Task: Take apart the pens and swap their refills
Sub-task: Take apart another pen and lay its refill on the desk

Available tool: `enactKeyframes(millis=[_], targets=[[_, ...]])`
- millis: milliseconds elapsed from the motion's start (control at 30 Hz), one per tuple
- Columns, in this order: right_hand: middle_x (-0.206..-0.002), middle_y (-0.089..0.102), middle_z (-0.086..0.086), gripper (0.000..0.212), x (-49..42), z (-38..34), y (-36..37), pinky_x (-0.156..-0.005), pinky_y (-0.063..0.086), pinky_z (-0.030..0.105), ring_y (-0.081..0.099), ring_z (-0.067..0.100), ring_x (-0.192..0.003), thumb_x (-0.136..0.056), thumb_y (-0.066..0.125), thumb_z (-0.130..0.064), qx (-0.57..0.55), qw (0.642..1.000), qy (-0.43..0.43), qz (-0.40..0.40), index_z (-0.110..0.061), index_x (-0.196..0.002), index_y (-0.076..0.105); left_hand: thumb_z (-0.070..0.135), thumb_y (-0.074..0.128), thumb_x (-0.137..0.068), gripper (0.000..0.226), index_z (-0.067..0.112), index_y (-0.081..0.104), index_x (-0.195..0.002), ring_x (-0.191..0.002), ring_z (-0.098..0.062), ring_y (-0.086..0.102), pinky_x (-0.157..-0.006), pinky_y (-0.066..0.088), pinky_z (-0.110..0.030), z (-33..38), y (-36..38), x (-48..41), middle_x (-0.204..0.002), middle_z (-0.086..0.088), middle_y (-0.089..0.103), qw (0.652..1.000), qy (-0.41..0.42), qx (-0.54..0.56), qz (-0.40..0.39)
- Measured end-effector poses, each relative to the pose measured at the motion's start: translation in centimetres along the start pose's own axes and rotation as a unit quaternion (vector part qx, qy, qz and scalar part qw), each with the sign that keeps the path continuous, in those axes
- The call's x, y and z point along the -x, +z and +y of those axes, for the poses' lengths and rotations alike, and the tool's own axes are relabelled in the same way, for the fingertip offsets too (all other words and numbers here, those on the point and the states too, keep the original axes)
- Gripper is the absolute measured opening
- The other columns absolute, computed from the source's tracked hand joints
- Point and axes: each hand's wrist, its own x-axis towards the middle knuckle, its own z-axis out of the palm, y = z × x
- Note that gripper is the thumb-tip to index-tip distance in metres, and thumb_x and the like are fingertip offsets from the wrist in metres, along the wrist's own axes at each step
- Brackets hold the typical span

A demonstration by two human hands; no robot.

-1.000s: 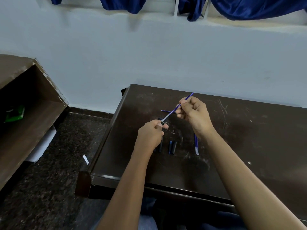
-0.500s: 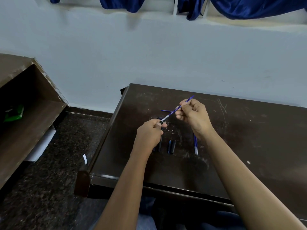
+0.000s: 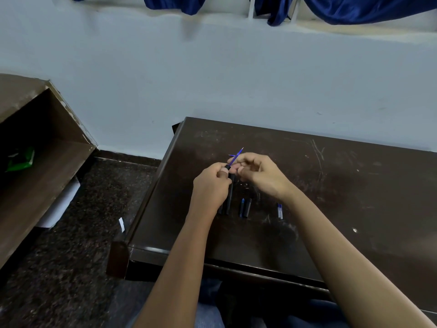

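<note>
While your left hand (image 3: 210,185) grips the black barrel (image 3: 229,194) and your right hand (image 3: 259,174) pinches the blue refill (image 3: 237,155) at its mouth, over the left half of the desk (image 3: 354,185) toward its far edge, a crooked push could bend the thin refill or drop it among the caps (image 3: 246,207).

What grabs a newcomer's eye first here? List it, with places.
Over the dark desk, the left hand grips a black pen barrel while the right hand pinches a blue refill poking from its top. Loose pen parts lie just nearer the person; blue curtains hang along the top.
</note>
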Motion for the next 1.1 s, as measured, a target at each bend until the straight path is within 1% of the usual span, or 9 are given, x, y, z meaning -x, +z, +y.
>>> enactKeyframes(millis=[67,100,200,300,500,700,900,1000,1100], targets=[[-0.085,0.067,-0.003,0.017,-0.1,0.8,0.4,-0.071,0.042,0.017,0.060,0.008,-0.078,-0.090,0.057,-0.010,0.140,0.989,0.042,0.031,-0.010,-0.103,0.068,0.019,0.038,-0.099,0.029,0.017,0.067,-0.105,-0.074,-0.003,0.055,-0.057,0.035,-0.013,-0.1,-0.1,0.0,-0.100,-0.002,0.066,1.000,0.003,0.006,0.013],[-0.086,0.066,-0.002,0.016,-0.1,1.3,0.6,-0.070,0.042,0.018,0.061,0.012,-0.081,-0.089,0.059,-0.014,0.218,0.972,0.074,0.041,-0.009,-0.101,0.068,0.019,0.038,-0.099,0.029,0.018,0.066,-0.102,-0.071,-0.002,0.054,-0.055,0.035,-0.012,0.0,0.0,0.0,-0.098,-0.002,0.065,1.000,0.003,0.011,0.013],[-0.102,0.067,0.009,0.028,0.2,2.5,1.5,-0.078,0.052,0.036,0.063,0.027,-0.095,-0.085,0.065,-0.032,0.374,0.911,0.175,0.006,-0.009,-0.101,0.064,0.018,0.037,-0.100,0.029,0.020,0.066,-0.100,-0.070,-0.002,0.054,-0.054,0.038,-0.010,0.0,0.0,0.1,-0.097,-0.002,0.066,1.000,0.004,0.017,0.009],[-0.108,0.064,0.009,0.040,0.4,3.3,2.2,-0.082,0.053,0.041,0.060,0.028,-0.102,-0.083,0.066,-0.044,0.426,0.880,0.207,-0.013,-0.011,-0.105,0.059,0.017,0.037,-0.100,0.029,0.019,0.066,-0.101,-0.070,-0.002,0.053,-0.052,0.039,-0.008,0.1,-0.1,0.1,-0.098,-0.003,0.065,1.000,0.002,0.016,0.010],[-0.104,0.065,0.008,0.040,-0.1,3.9,2.9,-0.076,0.055,0.038,0.064,0.027,-0.095,-0.083,0.065,-0.043,0.390,0.886,0.252,-0.004,-0.010,-0.105,0.061,0.016,0.036,-0.100,0.030,0.016,0.066,-0.105,-0.068,-0.001,0.051,-0.047,0.036,0.005,0.3,-0.1,0.2,-0.096,-0.001,0.063,1.000,0.004,0.010,0.014],[-0.089,0.064,0.004,0.027,-0.2,4.2,3.0,-0.059,0.049,0.031,0.063,0.023,-0.081,-0.083,0.065,-0.032,0.327,0.904,0.275,0.031,-0.009,-0.098,0.064,0.016,0.036,-0.100,0.031,0.017,0.067,-0.104,-0.069,0.000,0.051,-0.051,0.038,-0.006,0.3,-0.1,0.3,-0.099,0.001,0.063,1.000,0.004,0.006,0.013],[-0.071,0.056,0.006,0.024,-0.8,3.7,1.7,-0.057,0.040,0.029,0.048,0.018,-0.059,-0.082,0.067,-0.026,0.126,0.941,0.297,0.101,-0.002,-0.080,0.067,0.017,0.036,-0.101,0.032,0.016,0.065,-0.113,-0.077,-0.003,0.053,-0.055,0.033,-0.009,0.6,-0.1,0.3,-0.111,-0.003,0.065,1.000,-0.014,-0.001,0.004],[-0.072,0.056,0.006,0.026,-0.8,3.7,1.2,-0.062,0.042,0.033,0.050,0.019,-0.065,-0.080,0.070,-0.027,0.091,0.940,0.313,0.103,-0.001,-0.086,0.070,0.017,0.035,-0.101,0.033,0.015,0.063,-0.120,-0.087,-0.004,0.052,-0.055,0.033,-0.010,0.7,-0.2,0.3,-0.116,-0.004,0.064,1.000,-0.023,-0.013,0.000],[-0.083,0.061,0.008,0.030,-0.7,4.1,1.2,-0.067,0.046,0.033,0.055,0.020,-0.073,-0.081,0.070,-0.028,0.105,0.937,0.321,0.085,-0.002,-0.096,0.070,0.016,0.035,-0.101,0.033,0.015,0.064,-0.116,-0.079,-0.004,0.052,-0.055,0.032,-0.010,0.7,-0.2,0.3,-0.114,-0.004,0.065,1.000,-0.017,-0.016,0.000]])
